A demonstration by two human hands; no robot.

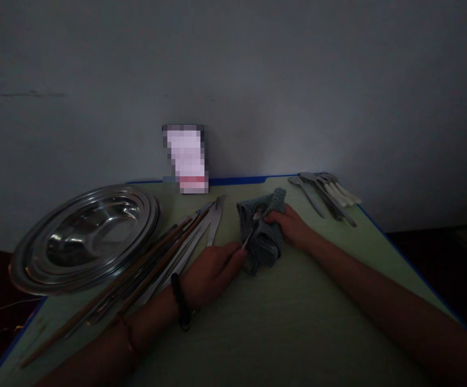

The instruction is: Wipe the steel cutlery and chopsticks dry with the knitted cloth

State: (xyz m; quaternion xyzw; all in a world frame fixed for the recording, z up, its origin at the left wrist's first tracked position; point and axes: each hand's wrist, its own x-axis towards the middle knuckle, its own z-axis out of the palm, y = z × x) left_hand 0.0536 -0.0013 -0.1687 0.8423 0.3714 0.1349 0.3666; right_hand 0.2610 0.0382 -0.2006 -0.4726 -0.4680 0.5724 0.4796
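Note:
My left hand (217,271) grips the handle of a metal spoon (251,235) near the middle of the table. The spoon's bowl rests against a grey-green checked cloth (268,244). That cloth is bunched up in my right hand (292,226), whose thumb presses by the spoon's bowl. Just left of my left hand lie several table knives (214,221) and a bundle of chopsticks (136,258). Dim light hides some of my fingers behind the cloth.
Stacked metal basins (96,231) sit on the left of the pale green table (298,322). A phone with a blurred screen (187,156) leans on the wall (282,86). Several spoons (308,196) and white-handled utensils (340,193) lie at the back right corner.

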